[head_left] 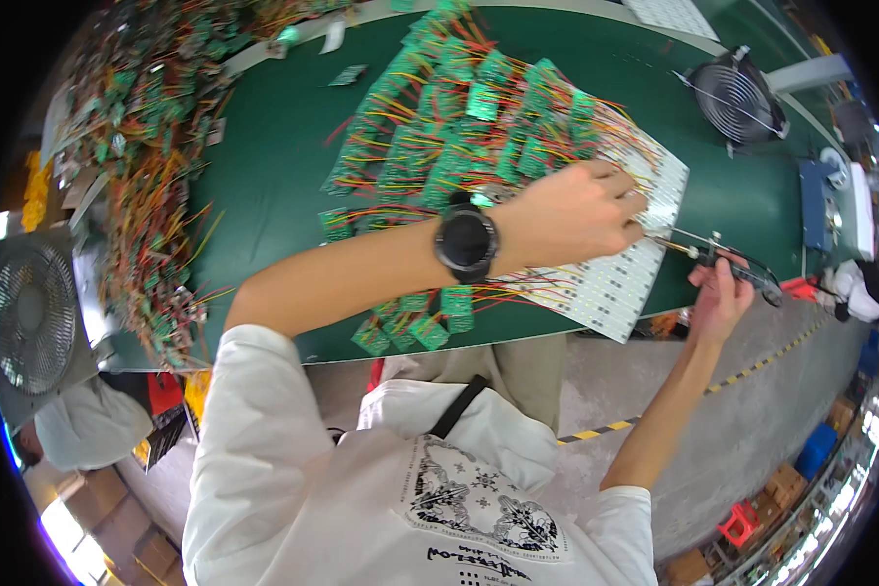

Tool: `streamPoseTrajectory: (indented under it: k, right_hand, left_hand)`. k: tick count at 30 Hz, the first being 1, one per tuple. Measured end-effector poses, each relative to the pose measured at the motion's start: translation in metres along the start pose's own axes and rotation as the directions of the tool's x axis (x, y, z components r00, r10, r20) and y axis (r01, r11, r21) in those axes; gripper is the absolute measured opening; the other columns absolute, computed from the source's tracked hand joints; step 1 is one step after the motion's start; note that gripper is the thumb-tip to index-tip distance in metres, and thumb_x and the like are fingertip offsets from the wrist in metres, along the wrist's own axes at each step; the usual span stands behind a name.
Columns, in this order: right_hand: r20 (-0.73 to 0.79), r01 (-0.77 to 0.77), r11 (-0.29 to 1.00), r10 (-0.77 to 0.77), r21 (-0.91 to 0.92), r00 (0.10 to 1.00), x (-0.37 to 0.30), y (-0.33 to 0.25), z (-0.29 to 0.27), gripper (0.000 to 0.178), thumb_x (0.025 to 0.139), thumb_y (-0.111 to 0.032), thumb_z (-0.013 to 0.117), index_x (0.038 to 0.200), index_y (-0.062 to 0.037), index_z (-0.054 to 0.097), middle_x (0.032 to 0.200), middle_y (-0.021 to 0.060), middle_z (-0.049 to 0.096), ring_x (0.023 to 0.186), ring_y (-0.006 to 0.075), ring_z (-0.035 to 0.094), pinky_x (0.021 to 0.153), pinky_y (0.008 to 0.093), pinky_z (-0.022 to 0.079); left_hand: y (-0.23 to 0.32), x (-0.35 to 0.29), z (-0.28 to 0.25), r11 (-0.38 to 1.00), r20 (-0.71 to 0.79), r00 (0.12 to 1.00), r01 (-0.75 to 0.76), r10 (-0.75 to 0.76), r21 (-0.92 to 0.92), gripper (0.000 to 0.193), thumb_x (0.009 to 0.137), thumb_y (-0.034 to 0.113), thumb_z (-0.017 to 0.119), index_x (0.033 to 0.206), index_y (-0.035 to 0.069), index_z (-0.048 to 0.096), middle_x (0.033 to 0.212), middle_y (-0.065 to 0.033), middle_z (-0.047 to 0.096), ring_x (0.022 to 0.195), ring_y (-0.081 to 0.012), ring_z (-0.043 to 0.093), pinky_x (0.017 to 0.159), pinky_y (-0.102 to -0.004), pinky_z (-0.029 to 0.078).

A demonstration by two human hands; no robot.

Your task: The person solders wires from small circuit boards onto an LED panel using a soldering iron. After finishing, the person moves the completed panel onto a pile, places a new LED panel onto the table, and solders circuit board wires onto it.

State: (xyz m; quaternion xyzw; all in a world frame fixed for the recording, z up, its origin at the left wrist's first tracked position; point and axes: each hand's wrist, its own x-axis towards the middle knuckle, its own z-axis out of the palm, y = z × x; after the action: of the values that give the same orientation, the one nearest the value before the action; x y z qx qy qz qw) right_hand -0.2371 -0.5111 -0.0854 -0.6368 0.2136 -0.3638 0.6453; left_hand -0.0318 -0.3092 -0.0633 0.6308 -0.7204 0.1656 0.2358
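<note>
Green matting covers the table [273, 166], and on it the left hand [571, 210] lies with its fingers [627, 207] bent and pressed down on the white LED strips [610, 283], pinning them flat so they cannot slide. Just beside them, the right hand [718, 293] is closed around a soldering iron [723, 259], tip aimed at the strips' edge; wired green circuit boards [459, 127] fan outward, with fans [737, 98] farther off.

A single head-worn fisheye view looks steeply down from above the person's chest, close over the green desk [273, 166]. It faces forward across it, with edges bending toward the rim beyond the left hand [571, 210].
</note>
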Motion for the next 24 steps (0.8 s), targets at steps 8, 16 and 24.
streamPoseTrajectory:
  k: [8,16,24]
  right_hand:
    - [-0.027,-0.002,1.0,0.002,-0.007,1.0,0.007,0.004,-0.022,0.021,0.091,-0.007,0.056,0.106,0.0084,0.058,0.081,0.0124,0.063,0.063,0.0166,0.059,0.056,0.0265,0.045]
    - [-0.081,-0.005,0.994,0.014,0.114,0.997,0.002,-0.007,0.002,0.016,0.09,-0.008,0.058,0.1,0.0053,0.061,0.071,0.0105,0.063,0.056,0.0152,0.058,0.053,0.0252,0.044]
    - [-0.093,0.025,0.982,-0.008,0.189,0.996,0.001,-0.009,-0.001,0.018,0.09,-0.007,0.059,0.101,0.0065,0.061,0.071,0.0115,0.063,0.056,0.016,0.059,0.052,0.0245,0.044]
  left_hand:
    - [0.003,0.003,-0.009,0.999,-0.041,0.999,-0.03,0.031,0.026,0.01,0.072,0.019,0.06,0.074,0.009,0.062,0.082,-0.0045,0.057,0.086,-0.0209,0.059,0.079,-0.0328,0.05]
    - [0.003,0.001,-0.01,0.999,-0.027,0.998,-0.053,0.052,-0.012,0.012,0.078,0.019,0.059,0.082,0.007,0.062,0.091,-0.0056,0.06,0.094,-0.0232,0.06,0.084,-0.0361,0.05]
    - [0.003,-0.014,-0.089,0.988,-0.083,0.993,0.077,-0.089,-0.135,0.022,0.075,0.015,0.068,0.094,0.004,0.063,0.099,-0.0106,0.06,0.094,-0.0291,0.059,0.084,-0.0404,0.048]
